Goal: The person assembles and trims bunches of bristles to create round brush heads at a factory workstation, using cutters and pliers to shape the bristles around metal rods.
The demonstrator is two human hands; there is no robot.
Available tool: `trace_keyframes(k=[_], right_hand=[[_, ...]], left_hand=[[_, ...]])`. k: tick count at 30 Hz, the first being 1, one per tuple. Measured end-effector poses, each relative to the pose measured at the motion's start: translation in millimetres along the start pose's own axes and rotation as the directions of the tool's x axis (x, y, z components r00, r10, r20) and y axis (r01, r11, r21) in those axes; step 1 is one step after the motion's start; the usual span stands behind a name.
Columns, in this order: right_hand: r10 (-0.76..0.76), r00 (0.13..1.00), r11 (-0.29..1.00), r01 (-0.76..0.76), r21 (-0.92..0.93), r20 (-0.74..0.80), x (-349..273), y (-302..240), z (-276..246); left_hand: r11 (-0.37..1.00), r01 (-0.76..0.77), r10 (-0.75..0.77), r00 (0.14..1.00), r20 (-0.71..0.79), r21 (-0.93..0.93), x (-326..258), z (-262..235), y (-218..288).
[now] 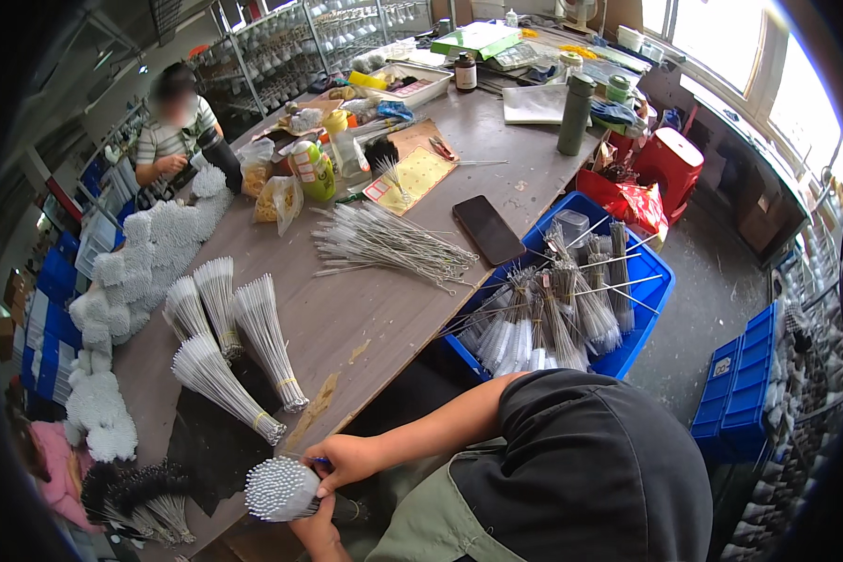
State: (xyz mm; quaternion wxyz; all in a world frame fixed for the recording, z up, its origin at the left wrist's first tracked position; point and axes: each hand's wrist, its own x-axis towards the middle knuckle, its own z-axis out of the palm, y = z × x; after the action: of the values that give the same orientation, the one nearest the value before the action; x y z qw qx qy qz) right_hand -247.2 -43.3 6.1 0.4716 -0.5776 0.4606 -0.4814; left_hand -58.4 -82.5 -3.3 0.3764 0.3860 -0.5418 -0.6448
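At the table's near edge I hold a bundle of thin wire brushes [281, 489], its many white-tipped ends facing up. My right hand [342, 461] is closed against the bundle's upper side, with a small blue thing partly showing at its fingers. Below it, my left hand [318, 532] is closed round the bundle's lower side; most of its fingers are hidden. Just beyond lie several tied bundles of white wire brushes [267, 337], fanned out on the table. Black-bristled brushes [145, 496] are heaped to the left of my hands.
A loose pile of wire brushes [389, 245] and a phone [488, 230] lie mid-table. At the right stands a blue crate [660, 298] of brush bundles. White brush bundles [150, 258] line the left edge. Bottles and a dark green flask [575, 114] stand farther back. Another person [173, 131] sits far left.
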Motion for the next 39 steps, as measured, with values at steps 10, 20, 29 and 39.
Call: trace_keyframes(k=[10, 20, 29, 39], right_hand=[[-0.022, 0.994, 0.997, 0.013, -0.079, -0.111, -54.6, -8.4, 0.2], [-0.001, 0.993, 0.999, -0.005, -0.048, -0.121, -67.2, -28.9, 21.8], [-0.001, 0.999, 0.997, 0.004, 0.072, -0.038, -55.3, -21.0, 37.6], [0.094, 0.991, 0.944, -0.059, 0.326, -0.095, -73.9, 7.2, 16.9]], left_hand=[[0.983, -0.085, 0.054, 0.981, 0.185, 0.164, -22.3, 19.0, 7.0], [0.998, -0.054, 0.05, 0.96, 0.274, 0.008, -44.2, 10.7, 12.5], [0.971, -0.217, 0.187, 0.951, 0.244, 0.104, -51.6, 10.6, 17.6], [0.059, -0.778, 0.443, 0.582, 0.682, 0.626, 5.6, -8.0, -11.2]])
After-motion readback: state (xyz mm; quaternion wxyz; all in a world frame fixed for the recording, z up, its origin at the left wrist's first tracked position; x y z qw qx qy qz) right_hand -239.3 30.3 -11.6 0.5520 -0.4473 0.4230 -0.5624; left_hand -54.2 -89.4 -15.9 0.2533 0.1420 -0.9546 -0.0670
